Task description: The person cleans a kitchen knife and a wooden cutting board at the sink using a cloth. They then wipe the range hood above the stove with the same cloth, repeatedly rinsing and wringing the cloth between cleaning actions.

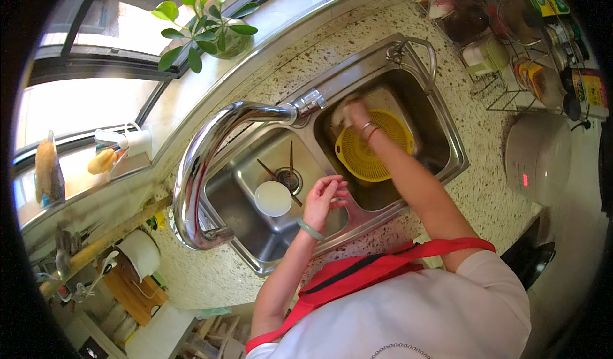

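Observation:
Reaching into the right basin (440,113) of the sink, my right hand (355,114) is at the upper left rim of a yellow colander (391,143). Its fingers are smeared by motion, and a pale blur beside them is too indistinct to name. My left hand (325,197), with a green bangle at the wrist, hovers above the divider between the basins. Its fingers are loosely bent and apart, with nothing in them. In the left basin (230,199), a white bowl (273,198) sits near the drain, and brown chopsticks (292,158) lie around it.
A large chrome faucet (191,167) arches over the left basin. A metal rail (426,55) curves at the right basin's far corner. A potted plant (233,36) stands on the windowsill. Wire racks (504,84) with jars and packets are at the right, beside a pale rounded appliance (539,158).

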A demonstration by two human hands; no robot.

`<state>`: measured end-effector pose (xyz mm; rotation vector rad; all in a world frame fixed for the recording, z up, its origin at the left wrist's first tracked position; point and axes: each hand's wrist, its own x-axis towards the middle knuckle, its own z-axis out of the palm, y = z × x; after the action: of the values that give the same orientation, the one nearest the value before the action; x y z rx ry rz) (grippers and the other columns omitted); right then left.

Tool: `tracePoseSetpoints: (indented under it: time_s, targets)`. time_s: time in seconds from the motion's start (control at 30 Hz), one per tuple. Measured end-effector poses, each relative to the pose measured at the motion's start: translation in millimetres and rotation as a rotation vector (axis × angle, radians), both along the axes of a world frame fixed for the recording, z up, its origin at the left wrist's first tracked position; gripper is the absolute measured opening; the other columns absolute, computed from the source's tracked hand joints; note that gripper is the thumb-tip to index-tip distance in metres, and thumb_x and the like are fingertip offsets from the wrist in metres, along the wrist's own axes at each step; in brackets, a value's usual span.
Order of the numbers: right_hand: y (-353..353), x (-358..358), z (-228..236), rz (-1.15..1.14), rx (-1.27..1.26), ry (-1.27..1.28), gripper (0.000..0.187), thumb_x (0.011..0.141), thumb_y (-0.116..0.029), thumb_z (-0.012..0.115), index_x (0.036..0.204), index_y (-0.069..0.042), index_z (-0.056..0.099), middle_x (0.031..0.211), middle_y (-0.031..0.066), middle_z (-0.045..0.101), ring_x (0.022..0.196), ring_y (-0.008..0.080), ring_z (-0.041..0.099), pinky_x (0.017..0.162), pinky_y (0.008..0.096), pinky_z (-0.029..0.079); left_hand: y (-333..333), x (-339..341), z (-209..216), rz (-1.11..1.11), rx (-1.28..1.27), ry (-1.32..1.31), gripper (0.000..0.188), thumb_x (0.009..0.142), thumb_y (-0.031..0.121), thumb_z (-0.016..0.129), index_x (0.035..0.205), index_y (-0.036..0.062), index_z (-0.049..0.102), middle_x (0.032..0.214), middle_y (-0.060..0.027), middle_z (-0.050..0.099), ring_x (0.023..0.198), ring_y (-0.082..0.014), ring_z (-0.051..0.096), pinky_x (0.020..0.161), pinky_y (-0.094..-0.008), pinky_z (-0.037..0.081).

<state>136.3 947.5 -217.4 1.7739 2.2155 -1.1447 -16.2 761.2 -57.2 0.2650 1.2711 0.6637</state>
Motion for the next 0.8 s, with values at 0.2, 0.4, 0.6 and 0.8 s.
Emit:
tracePoseSetpoints:
  time_s: [0.2,0.4,0.6,0.8]
  targets:
    - [-58.4,-49.1,56.7,-0.229,-0.198,0.545,0.03,0.086,-0.027,0.048,0.09,0.0,0.062,0.084,0.0226,0.063,0.077,0.0336,0.063,0.068,0.0411,0.049,2.1,-10.4,12.2,0.064,0.065,0.056,0.024,0.095,0.021,0.051,0.113,0.0067,0.054,0.104,-0.0076,0.062,0.089,-0.0153,0.061,0.072,-0.0277,0.051]
    - [-95.4,32.2,125.1,-0.103,-0.458,0.781,0.027,0.086,-0.028,0.059,0.096,-0.004,0.066,0.078,0.0014,0.063,0.071,0.0071,0.055,0.062,0.0267,0.046,1.5,-4.0,1.2,0.332,0.109,0.324,0.021,0.092,0.016,0.053,0.111,0.006,0.053,0.107,-0.0045,0.056,0.094,-0.0135,0.057,0.074,-0.0285,0.051]
    - [-53.7,153.6,156.6,-0.5,0.565,0.353,0.021,0.082,-0.014,0.065,0.098,-0.002,0.063,0.097,0.0081,0.061,0.081,0.0179,0.061,0.066,0.0271,0.048,-3.5,3.4,-1.3,0.195,0.141,0.186,0.021,0.091,0.015,0.055,0.111,0.0072,0.055,0.107,-0.0028,0.056,0.095,-0.0119,0.056,0.073,-0.0258,0.05]
    - [25.7,152.5,148.1,-0.207,0.85,-0.155,0.044,0.078,-0.004,0.061,0.12,-0.012,0.054,0.114,0.0088,0.056,0.078,0.0297,0.061,0.062,0.0368,0.05,-0.9,27.1,-1.6,0.06,0.136,0.065,0.02,0.092,0.016,0.054,0.11,0.0065,0.057,0.106,-0.003,0.057,0.093,-0.0135,0.057,0.075,-0.0272,0.051]
